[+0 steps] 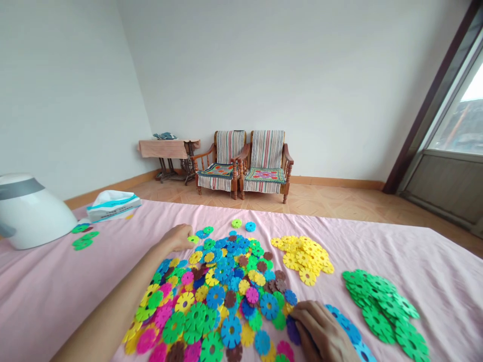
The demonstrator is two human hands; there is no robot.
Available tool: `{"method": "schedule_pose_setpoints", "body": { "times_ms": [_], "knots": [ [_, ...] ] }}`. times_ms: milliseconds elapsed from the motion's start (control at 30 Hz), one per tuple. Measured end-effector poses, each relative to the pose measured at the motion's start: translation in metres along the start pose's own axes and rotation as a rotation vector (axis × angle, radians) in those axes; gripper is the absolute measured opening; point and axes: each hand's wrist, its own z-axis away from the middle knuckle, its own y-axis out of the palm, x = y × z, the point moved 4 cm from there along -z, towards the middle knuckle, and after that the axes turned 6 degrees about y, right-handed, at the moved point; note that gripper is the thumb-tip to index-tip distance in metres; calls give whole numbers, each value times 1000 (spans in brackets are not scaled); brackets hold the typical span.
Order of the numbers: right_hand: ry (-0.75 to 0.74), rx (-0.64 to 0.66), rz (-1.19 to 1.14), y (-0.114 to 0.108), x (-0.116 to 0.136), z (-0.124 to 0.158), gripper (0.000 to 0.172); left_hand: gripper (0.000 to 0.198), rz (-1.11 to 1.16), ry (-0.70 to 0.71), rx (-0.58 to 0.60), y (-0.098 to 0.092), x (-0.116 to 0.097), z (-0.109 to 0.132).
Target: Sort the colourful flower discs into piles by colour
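Observation:
A large mixed heap of plastic snowflake discs (pixel 215 296) in many colours covers the middle of the pink cloth. My left hand (pixel 178 238) is at the heap's far left edge, its fingers curled closed beside a lime green disc (pixel 193 239); what they hold, if anything, is hidden. At the heap's right edge, my right hand (pixel 320 329) has bent fingers closed at a dark purple disc (pixel 293 330). Blue discs (pixel 345 324) lie in a row partly behind that hand. Sorted piles of yellow discs (pixel 305 256) and green discs (pixel 381 304) are farther right.
A white kettle-like jug (pixel 37 216) and a tissue pack (pixel 113 206) stand at the left, near a few loose green discs (pixel 83 241). Two single discs, one being blue (pixel 250 226), lie beyond the heap. Past the cloth (pixel 433 251) are two wooden chairs (pixel 266 173) and a covered sewing table (pixel 166 148).

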Motion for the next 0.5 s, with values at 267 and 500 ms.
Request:
{"method": "schedule_pose_setpoints", "body": {
  "times_ms": [267, 500],
  "knots": [
    [-6, -51, -31, 1, -1, 1, 18, 24, 111, 89, -93, -19, -40, -26],
    [-40, -17, 5, 5, -5, 2, 21, 24, 210, 146, -131, 4, -96, -75]
  ]
}}
